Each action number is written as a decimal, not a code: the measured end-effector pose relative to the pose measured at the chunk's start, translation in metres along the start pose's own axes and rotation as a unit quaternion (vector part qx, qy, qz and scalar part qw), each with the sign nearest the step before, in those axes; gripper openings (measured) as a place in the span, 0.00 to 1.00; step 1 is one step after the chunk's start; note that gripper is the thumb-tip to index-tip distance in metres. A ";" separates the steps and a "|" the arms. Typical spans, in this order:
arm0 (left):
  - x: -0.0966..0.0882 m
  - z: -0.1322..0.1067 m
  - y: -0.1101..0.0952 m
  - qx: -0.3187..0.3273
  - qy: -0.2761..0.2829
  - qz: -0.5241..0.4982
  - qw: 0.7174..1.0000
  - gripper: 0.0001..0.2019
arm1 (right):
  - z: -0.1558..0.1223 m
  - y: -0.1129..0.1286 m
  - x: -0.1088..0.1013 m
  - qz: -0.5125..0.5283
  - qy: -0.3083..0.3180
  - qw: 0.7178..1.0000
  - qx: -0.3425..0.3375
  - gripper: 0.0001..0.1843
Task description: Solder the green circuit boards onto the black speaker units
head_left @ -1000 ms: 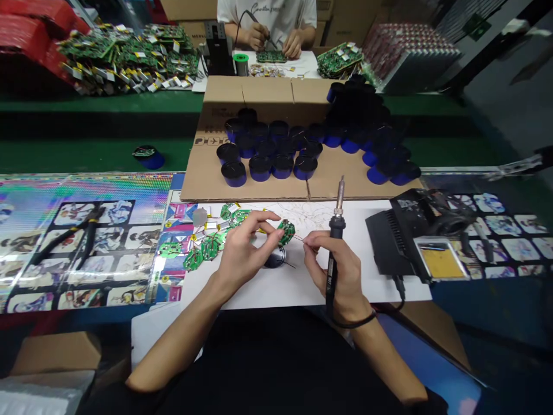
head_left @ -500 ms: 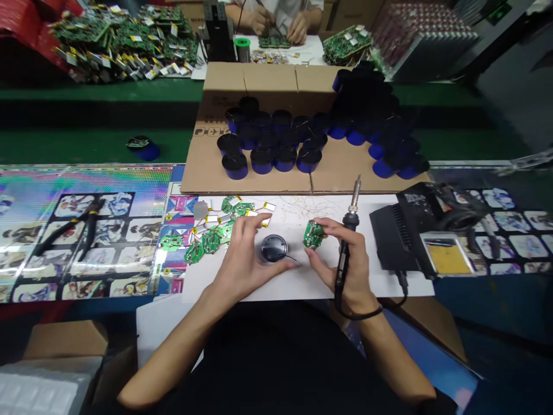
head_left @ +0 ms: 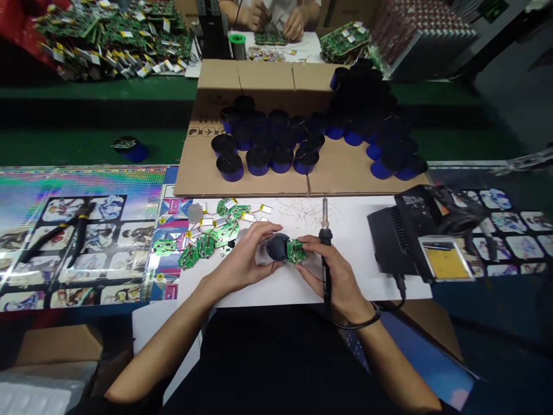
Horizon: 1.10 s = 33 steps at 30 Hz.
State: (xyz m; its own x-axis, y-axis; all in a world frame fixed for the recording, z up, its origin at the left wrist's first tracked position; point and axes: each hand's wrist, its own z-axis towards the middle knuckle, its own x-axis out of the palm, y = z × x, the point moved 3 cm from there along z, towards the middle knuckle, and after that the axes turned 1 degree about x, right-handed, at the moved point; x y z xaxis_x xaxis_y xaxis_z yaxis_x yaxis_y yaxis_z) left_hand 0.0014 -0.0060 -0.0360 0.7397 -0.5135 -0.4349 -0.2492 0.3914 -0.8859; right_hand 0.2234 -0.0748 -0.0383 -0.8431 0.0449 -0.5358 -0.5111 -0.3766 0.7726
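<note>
My left hand curls around a small round black speaker on the white sheet. My right hand pinches a small round green circuit board against the speaker's right side. The same hand also grips a soldering iron, its tip pointing up and away from me. Both hands are closed on their parts and meet at the middle of the sheet.
Several loose green boards lie left of my hands. Blue-black cylinders stand on cardboard behind. A black soldering station sits at right, pliers at left. Across the green belt another person's hands work on boards.
My left hand has closed on the speaker. My right hand has brought the green board left against it, and the iron has tilted more upright.
</note>
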 end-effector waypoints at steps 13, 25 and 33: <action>0.009 -0.019 0.006 -0.120 -0.206 -0.176 0.955 0.07 | 0.023 0.016 0.024 -0.068 0.041 0.995 -0.061 0.22; 0.010 -0.017 -0.006 -0.112 -0.187 -0.118 0.969 0.09 | 0.035 0.023 0.027 0.109 -0.090 0.986 0.084 0.13; 0.010 -0.016 -0.008 -0.092 -0.175 -0.094 0.976 0.08 | 0.039 0.025 0.033 0.152 -0.097 0.979 0.095 0.15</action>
State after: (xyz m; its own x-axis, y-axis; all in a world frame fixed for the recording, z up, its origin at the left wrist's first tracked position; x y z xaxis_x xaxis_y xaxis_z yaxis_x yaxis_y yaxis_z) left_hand 0.0010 -0.0261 -0.0353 0.9432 -0.2588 -0.2085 -0.1726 0.1545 -0.9728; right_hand 0.1764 -0.0460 -0.0236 -0.9678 0.1384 -0.2104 -0.2373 -0.2217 0.9458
